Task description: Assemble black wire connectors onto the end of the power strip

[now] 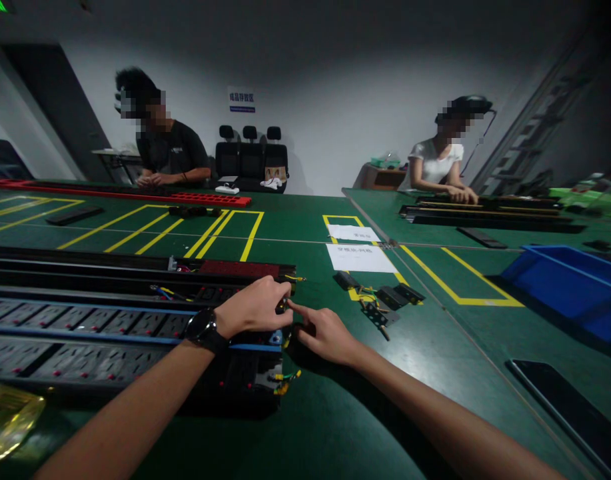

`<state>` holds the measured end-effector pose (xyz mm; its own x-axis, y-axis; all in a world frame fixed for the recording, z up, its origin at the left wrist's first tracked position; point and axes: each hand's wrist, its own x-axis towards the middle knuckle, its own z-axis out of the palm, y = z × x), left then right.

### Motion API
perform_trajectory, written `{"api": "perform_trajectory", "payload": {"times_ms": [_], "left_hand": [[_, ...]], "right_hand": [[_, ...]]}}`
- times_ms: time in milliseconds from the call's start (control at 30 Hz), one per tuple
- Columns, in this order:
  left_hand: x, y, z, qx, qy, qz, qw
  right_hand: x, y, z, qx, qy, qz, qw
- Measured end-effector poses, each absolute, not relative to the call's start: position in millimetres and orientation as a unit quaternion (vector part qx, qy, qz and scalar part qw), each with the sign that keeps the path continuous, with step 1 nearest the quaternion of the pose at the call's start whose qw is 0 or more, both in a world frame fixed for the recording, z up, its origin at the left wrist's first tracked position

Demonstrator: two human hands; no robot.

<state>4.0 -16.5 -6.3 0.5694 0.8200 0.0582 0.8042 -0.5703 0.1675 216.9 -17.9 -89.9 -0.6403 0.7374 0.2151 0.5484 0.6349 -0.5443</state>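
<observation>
Long black power strips (pixel 110 325) lie side by side at the left, sockets facing up, with coloured wires (pixel 285 381) coming out of their right ends. My left hand (pixel 258 303), with a black watch on the wrist, bends over the end of one strip. Its fingers are curled around a small dark part (pixel 282 307) there, mostly hidden by the hand. From the right, my right hand (pixel 328 331) reaches to the same end. Its index finger is stretched out against that spot, the thumb is apart below, and the other fingers are curled.
Black end pieces with wires (pixel 385 298) lie right of my hands, near paper labels (pixel 360 258). A blue bin (pixel 570 287) and a phone (pixel 570 407) are at the right. A yellow tape roll (pixel 10 420) sits at lower left. Two people work across the green table (pixel 300 220).
</observation>
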Motion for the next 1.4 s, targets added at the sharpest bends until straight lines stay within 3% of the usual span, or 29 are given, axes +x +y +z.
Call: {"api": "perform_trajectory", "payload": {"times_ms": [300, 867, 1400], "left_hand": [[0.4, -6.1, -14.5, 0.875, 0.467, 0.095, 0.091], [-3.5, -1.4, -23.0, 0.865, 0.479, 0.110, 0.097], [-2.0, -5.4, -15.5, 0.860, 0.501, 0.094, -0.014]], "right_hand": [[216.3, -18.5, -87.5, -0.373, -0.878, 0.219, 0.204], [215.8, -13.8, -89.7, -0.354, -0.829, 0.313, 0.298], [215.0, -14.4, -88.3, -0.375, -0.808, 0.329, 0.313]]}}
